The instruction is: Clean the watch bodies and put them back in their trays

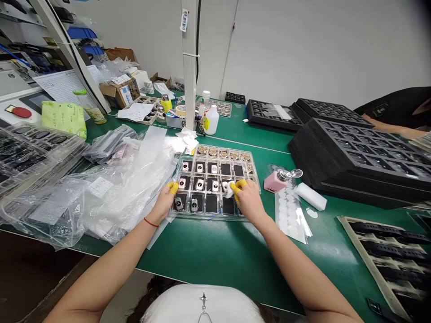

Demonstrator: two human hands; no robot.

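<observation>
A clear plastic tray (211, 204) lies in front of me, with several smartwatch bodies (199, 184) in its black-lined compartments. Yellow finger cots cover fingertips on both hands. My left hand (165, 199) is closed at the tray's left edge, fingers pressed against the rim. Between the fingers of my right hand (248, 197) is a small white wipe (230, 190), held against a watch body (225, 185) in the middle row; the fingers partly hide that spot. Behind, a second clear tray (255, 167) holds round gold-coloured parts (223, 154).
At the right stand a pink pump bottle (275, 181), a white block (311, 196) and sheets of round white stickers (291, 215). Black foam trays (316, 152) are stacked beyond. Plastic bags (111, 197) cover the left side. A person's arm (390, 125) shows at far right.
</observation>
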